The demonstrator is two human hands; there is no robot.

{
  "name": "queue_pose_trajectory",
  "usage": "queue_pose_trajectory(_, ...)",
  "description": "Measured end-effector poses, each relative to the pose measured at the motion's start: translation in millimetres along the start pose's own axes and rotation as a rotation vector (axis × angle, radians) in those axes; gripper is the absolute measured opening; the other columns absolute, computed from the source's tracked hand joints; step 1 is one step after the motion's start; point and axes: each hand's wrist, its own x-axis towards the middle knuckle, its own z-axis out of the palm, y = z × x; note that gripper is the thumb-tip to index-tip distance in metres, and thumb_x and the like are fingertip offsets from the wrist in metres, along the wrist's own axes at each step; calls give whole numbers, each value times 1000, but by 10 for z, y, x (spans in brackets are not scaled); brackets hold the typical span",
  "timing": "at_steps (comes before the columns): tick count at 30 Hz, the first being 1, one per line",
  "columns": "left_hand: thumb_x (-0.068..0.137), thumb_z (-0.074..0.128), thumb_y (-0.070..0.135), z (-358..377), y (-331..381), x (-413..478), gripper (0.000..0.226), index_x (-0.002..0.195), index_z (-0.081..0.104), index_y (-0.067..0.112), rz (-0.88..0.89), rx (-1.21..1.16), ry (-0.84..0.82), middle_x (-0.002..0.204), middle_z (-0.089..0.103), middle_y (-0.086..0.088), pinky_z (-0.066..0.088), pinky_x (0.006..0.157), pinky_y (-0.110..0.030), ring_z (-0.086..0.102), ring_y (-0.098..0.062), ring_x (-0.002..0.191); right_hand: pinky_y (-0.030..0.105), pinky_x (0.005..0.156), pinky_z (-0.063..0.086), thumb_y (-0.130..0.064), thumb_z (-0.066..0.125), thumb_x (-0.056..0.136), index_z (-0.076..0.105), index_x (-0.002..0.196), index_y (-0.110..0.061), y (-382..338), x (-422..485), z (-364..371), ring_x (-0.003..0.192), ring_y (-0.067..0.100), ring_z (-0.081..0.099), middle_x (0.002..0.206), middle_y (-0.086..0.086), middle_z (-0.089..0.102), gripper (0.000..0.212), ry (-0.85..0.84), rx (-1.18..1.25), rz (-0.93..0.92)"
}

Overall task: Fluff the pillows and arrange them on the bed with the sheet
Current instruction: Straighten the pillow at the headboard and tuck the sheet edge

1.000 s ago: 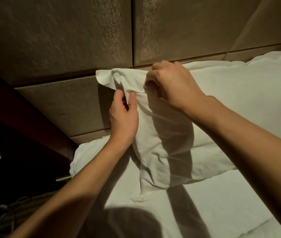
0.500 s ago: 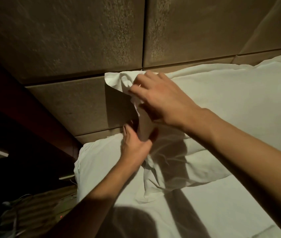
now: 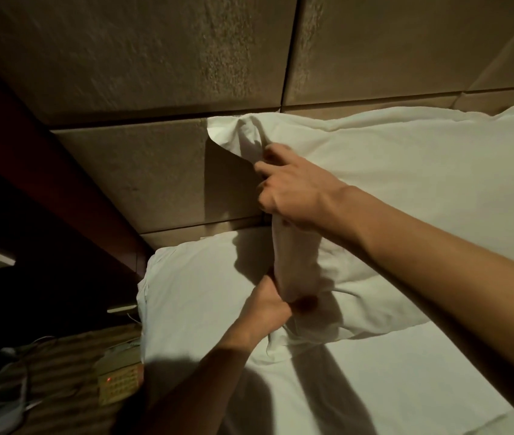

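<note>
A large white pillow (image 3: 406, 171) leans upright against the padded headboard (image 3: 155, 171). Its left end is loose pillowcase fabric with a floppy top corner. My right hand (image 3: 296, 189) presses on that left edge, fingers curled into the cloth. My left hand (image 3: 268, 306) grips the lower left corner of the same pillow, bunching the case. Under it lies a second white pillow (image 3: 193, 284), flat at the head of the bed. The white sheet (image 3: 406, 372) covers the mattress in front.
A dark wooden panel (image 3: 61, 189) runs along the left of the headboard. Beside the bed on the left, low down, stands a beige telephone (image 3: 117, 384) with a red light, among cables on a striped surface.
My left hand slid down from the pillow's upper left edge to its lower corner. My right hand shifted lower along the left edge. The view moved closer and rightwards.
</note>
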Motion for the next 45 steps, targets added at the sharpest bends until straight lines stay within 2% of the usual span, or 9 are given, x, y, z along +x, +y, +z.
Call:
queue_pose_trajectory(6,52,82,70,-47,-56,-102,56,84,52,34,46,380,127,78,61,17,53,70,-33,64,-14,74,47,112,19,-17,69,86,61,86,-34,11,99,-58,115,21,51,84,-6,59,19,54,83,38)
queue_pose_trajectory(11,78,76,46,-159,-33,-112,26,90,58,32,50,465,286,85,65,12,53,70,-32,69,-20,84,45,114,19,-14,65,87,63,86,-31,50,73,21,107,20,53,84,-6,59,18,155,74,51)
queue_pose_trajectory(15,78,74,54,-235,-86,-146,28,88,56,34,58,490,308,88,67,12,47,68,-29,57,-14,73,44,114,22,-15,69,88,69,94,-26,39,13,84,105,20,53,93,-2,64,13,207,72,64)
queue_pose_trajectory(23,82,78,51,-288,-128,-170,32,101,64,30,104,384,189,95,72,14,58,77,-35,69,-10,84,44,115,23,-20,60,95,69,101,-25,58,0,173,111,22,51,100,-4,65,11,308,138,38)
queue_pose_trajectory(29,66,73,75,-466,-21,-284,58,110,62,38,165,155,89,103,69,28,56,78,-17,68,2,96,49,112,25,-35,64,93,51,136,-19,185,-154,201,135,32,37,147,12,43,48,490,237,263)
queue_pose_trajectory(32,77,75,65,-499,108,-276,45,112,63,40,188,83,144,103,67,31,48,68,-4,66,5,95,50,105,33,-37,76,80,42,139,-15,234,-174,176,129,33,40,143,15,42,71,461,329,547)
queue_pose_trajectory(35,85,78,48,-500,154,-202,32,108,72,27,204,110,187,96,74,20,50,66,-7,71,0,87,46,97,36,-51,66,87,44,135,-14,247,-160,173,120,31,46,132,12,48,64,432,545,701)
queue_pose_trajectory(39,85,81,39,-493,59,-193,31,107,73,19,175,159,222,96,76,8,60,77,-32,72,-13,88,35,79,29,-26,64,88,58,106,-19,154,-152,128,110,25,51,111,2,58,20,471,551,643)
queue_pose_trajectory(45,85,80,38,-537,8,-210,31,111,74,23,176,222,278,100,77,9,61,83,-37,72,-16,89,33,75,22,-7,64,76,67,97,-22,250,-178,-33,99,24,56,98,0,62,25,525,467,641)
